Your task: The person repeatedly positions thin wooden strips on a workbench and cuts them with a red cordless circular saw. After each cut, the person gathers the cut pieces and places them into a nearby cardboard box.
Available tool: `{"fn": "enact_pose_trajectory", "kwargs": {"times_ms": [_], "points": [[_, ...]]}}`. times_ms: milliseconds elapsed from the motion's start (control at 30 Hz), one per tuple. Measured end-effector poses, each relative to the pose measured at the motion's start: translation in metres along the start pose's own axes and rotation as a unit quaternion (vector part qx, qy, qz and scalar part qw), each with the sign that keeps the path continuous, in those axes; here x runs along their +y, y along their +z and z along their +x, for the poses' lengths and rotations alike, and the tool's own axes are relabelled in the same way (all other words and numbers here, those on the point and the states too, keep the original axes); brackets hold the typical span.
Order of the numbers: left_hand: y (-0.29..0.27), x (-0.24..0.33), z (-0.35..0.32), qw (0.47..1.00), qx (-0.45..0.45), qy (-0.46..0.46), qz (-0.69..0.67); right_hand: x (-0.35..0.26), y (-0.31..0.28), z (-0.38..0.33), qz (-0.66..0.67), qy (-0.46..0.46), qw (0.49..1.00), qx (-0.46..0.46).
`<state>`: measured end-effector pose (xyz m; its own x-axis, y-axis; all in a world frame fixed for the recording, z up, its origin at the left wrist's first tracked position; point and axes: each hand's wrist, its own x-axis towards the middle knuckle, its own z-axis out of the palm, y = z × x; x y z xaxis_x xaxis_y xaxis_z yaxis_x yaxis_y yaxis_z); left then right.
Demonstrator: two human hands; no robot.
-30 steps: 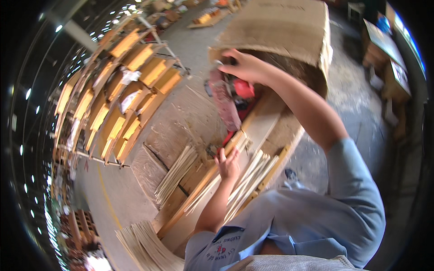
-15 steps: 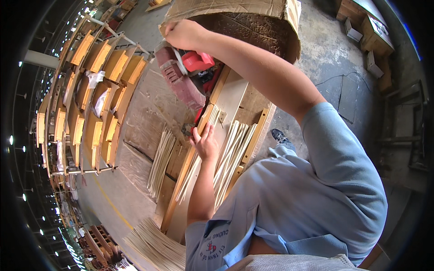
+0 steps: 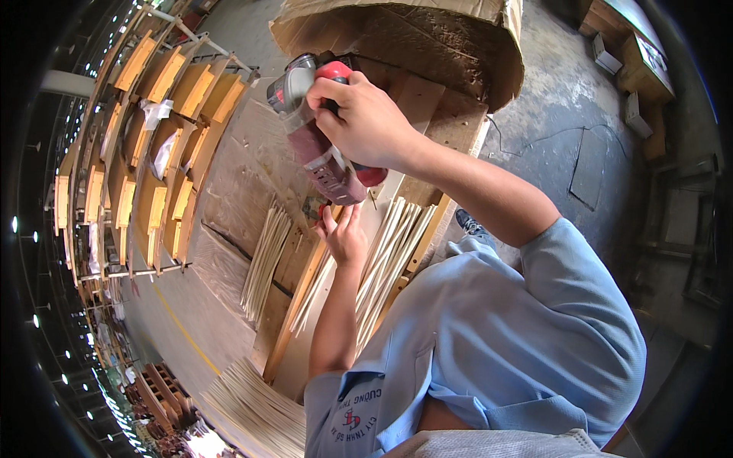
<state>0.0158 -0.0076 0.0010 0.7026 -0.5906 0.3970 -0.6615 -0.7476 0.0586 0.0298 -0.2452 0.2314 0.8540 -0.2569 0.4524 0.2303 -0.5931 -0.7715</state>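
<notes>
My right hand (image 3: 365,114) is wrapped around the red handle of a miter saw (image 3: 336,172) with a dusty pinkish guard and a grey motor housing. Beneath the guard, my left hand (image 3: 345,238) presses on a small bundle of thin pale wooden sticks (image 3: 311,296) beside a long wooden rail (image 3: 299,305). Its fingers reach forward, and their tips come close under the saw. The guard and the hand hide the far ends of the sticks and the blade.
Loose sticks (image 3: 393,256) lie right of my left hand, another bundle (image 3: 266,263) to its left. Beyond the saw stands an open cardboard box (image 3: 397,34). A shelf rack (image 3: 145,145) holds wooden parts on the left; more sticks (image 3: 248,404) are piled below.
My right hand has come back from the box's edge and closed around the saw handle. The saw head has swung down toward my left hand, which stays on the sticks.
</notes>
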Motion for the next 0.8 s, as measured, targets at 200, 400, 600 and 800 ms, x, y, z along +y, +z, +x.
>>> {"fn": "enact_pose_trajectory", "kwargs": {"times_ms": [200, 400, 600, 800], "points": [[0.003, 0.001, 0.002, 1.000, 0.013, -0.011, -0.016, 0.004, 0.009, -0.028, 0.016, -0.039, 0.997, 0.065], [0.005, 0.004, 0.002, 1.000, -0.001, -0.014, -0.005, 0.004, 0.007, -0.045, 0.023, -0.016, 0.998, 0.053], [0.007, -0.005, -0.002, 1.000, -0.023, 0.003, 0.006, 0.006, 0.007, -0.056, 0.019, -0.014, 1.000, 0.020], [0.006, -0.004, 0.000, 1.000, -0.003, -0.002, -0.004, 0.007, 0.006, -0.059, 0.026, -0.004, 1.000, 0.011]]}}
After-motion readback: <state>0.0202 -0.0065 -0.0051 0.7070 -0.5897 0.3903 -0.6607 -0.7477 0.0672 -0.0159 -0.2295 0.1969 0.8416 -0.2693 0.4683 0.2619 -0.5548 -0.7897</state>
